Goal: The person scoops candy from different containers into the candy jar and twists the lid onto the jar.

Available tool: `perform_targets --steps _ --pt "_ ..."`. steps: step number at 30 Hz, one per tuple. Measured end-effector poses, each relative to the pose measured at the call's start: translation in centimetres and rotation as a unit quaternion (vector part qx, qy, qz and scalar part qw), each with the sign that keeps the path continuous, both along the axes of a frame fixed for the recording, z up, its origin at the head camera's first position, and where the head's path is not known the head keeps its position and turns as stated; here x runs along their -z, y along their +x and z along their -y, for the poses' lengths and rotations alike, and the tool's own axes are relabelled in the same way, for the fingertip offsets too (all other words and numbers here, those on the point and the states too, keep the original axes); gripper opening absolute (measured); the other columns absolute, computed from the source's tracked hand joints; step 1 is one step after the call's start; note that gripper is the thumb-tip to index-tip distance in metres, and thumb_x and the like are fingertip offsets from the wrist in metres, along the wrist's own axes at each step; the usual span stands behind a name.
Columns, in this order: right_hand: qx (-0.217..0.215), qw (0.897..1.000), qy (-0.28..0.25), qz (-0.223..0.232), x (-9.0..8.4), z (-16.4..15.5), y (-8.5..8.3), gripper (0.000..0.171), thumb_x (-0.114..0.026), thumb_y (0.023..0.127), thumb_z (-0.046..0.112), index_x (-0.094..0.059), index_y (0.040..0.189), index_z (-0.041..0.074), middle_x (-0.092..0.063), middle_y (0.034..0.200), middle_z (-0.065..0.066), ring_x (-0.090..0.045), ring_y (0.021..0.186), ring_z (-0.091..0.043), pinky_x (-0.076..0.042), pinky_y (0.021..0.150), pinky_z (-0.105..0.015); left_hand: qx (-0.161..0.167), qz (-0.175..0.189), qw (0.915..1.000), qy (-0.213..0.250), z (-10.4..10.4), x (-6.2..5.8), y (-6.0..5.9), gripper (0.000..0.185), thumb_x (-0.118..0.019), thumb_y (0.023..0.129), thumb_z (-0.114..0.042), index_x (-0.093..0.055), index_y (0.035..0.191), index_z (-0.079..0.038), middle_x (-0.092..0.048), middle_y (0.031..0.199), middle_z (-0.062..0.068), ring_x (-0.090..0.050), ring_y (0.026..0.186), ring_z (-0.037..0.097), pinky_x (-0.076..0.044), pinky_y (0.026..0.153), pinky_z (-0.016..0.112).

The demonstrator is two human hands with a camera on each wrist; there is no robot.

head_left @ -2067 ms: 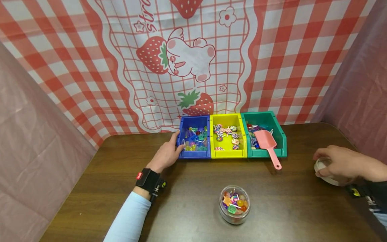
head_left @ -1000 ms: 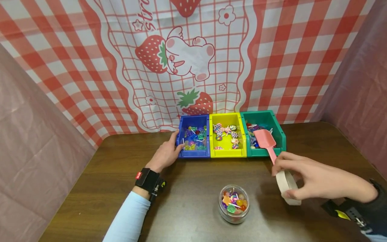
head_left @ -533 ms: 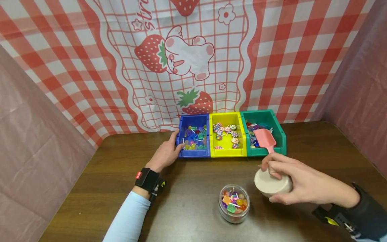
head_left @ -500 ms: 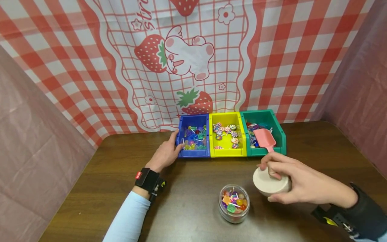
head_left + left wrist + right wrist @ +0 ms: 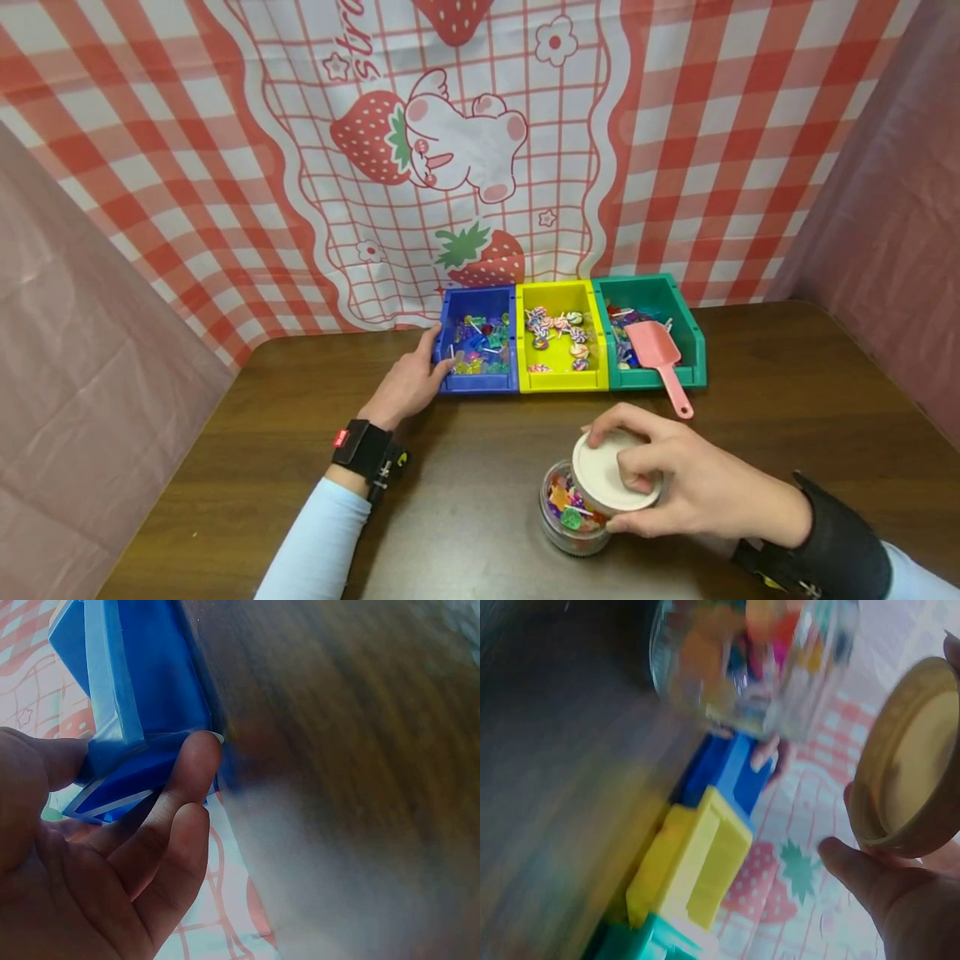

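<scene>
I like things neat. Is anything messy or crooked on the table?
Mostly tidy. The pink scoop lies in the green bin with its handle poking out over the front edge onto the table. The right hand holds the white lid tilted over the candy jar, not seated on it. Nothing looks spilled.

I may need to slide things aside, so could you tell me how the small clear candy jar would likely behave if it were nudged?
The jar is short and wide, so it probably slides rather than tips. Its smooth clear wall looks slippery on the table. The lid, held by the right hand, isn't seated, so candies could spill.
</scene>
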State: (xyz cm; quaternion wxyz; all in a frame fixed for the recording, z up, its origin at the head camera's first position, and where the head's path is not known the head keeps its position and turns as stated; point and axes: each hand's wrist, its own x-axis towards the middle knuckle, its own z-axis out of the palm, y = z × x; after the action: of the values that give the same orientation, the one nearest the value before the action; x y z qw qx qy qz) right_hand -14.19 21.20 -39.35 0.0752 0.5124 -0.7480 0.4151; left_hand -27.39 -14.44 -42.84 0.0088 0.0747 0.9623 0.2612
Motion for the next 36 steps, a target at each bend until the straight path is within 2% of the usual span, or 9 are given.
perform_targets --steps 6,13,22,26,30,32,34,36 --pt "-0.035 0.999 0.027 -0.006 0.3 1.7 0.1 0.051 -0.087 0.079 0.026 -0.037 0.073 0.019 -0.052 0.126 -0.003 -0.054 0.108 -0.023 -0.048 0.069 -0.020 -0.002 0.004 1.0000 0.000 0.0 0.1 0.0 0.068 -0.051 0.103 -0.043 -0.020 0.159 -0.020 -0.051 0.142 0.024 -0.056 0.121 0.033 -0.043 0.101 0.053" --pt "-0.028 0.996 0.069 0.041 0.9 2.4 0.3 0.049 -0.084 0.082 0.031 -0.038 0.071 0.021 -0.051 0.128 0.002 -0.054 0.109 -0.020 -0.047 0.071 -0.023 0.003 0.005 1.0000 -0.001 -0.2 0.0 -0.1 0.069 -0.051 0.103 -0.044 -0.020 0.159 -0.019 -0.052 0.140 0.025 -0.057 0.119 0.034 -0.044 0.099 0.053" --pt "-0.024 0.996 0.068 0.044 1.9 2.7 0.2 0.048 -0.085 0.081 0.031 -0.039 0.070 0.020 -0.051 0.128 0.001 -0.053 0.107 -0.021 -0.047 0.071 -0.024 0.000 0.005 0.9999 -0.010 -0.1 -0.2 0.0 0.069 -0.052 0.103 -0.043 -0.020 0.159 -0.019 -0.053 0.141 0.023 -0.058 0.119 0.034 -0.044 0.099 0.053" --pt "-0.027 0.997 0.058 0.034 2.1 2.9 0.1 0.049 -0.085 0.081 0.029 -0.039 0.070 0.019 -0.051 0.128 -0.001 -0.054 0.107 -0.021 -0.047 0.072 -0.024 -0.012 -0.025 0.9991 -0.032 -0.1 -0.8 0.2 0.075 -0.056 0.100 -0.046 -0.021 0.158 -0.014 -0.057 0.136 0.021 -0.060 0.115 0.036 -0.047 0.095 0.054" --pt "-0.026 0.998 0.056 0.032 2.3 3.0 0.1 0.048 -0.086 0.080 0.028 -0.039 0.070 0.019 -0.051 0.129 -0.001 -0.054 0.109 -0.022 -0.047 0.073 -0.024 -0.060 -0.098 0.9931 -0.024 -0.1 -1.7 0.6 0.073 -0.058 0.097 -0.051 -0.035 0.152 -0.009 -0.068 0.121 0.011 -0.067 0.101 0.033 -0.052 0.082 0.052" --pt "-0.027 0.997 0.059 0.030 2.4 3.1 0.1 0.049 -0.086 0.081 0.028 -0.039 0.070 0.019 -0.051 0.129 -0.001 -0.054 0.110 -0.022 -0.047 0.072 -0.023 -0.069 -0.135 0.9884 -0.004 -0.2 -2.2 0.9 0.064 -0.059 0.097 -0.051 -0.046 0.144 -0.009 -0.071 0.113 0.005 -0.069 0.092 0.027 -0.053 0.075 0.047" --pt "-0.026 0.997 0.061 0.028 2.6 3.1 0.1 0.049 -0.086 0.081 0.028 -0.038 0.071 0.019 -0.050 0.130 0.000 -0.053 0.112 -0.022 -0.047 0.072 -0.023 -0.048 -0.163 0.9854 0.006 -0.5 -2.6 1.2 0.052 -0.061 0.097 -0.048 -0.058 0.132 -0.011 -0.072 0.103 0.000 -0.067 0.083 0.019 -0.053 0.070 0.042" --pt "-0.026 0.997 0.063 0.022 2.7 3.1 0.1 0.050 -0.085 0.081 0.028 -0.037 0.071 0.019 -0.050 0.130 0.000 -0.053 0.113 -0.023 -0.047 0.072 -0.022 -0.011 -0.178 0.9839 0.010 -1.0 -3.1 1.7 0.039 -0.062 0.097 -0.045 -0.066 0.119 -0.014 -0.070 0.093 -0.003 -0.063 0.074 0.013 -0.050 0.063 0.036"
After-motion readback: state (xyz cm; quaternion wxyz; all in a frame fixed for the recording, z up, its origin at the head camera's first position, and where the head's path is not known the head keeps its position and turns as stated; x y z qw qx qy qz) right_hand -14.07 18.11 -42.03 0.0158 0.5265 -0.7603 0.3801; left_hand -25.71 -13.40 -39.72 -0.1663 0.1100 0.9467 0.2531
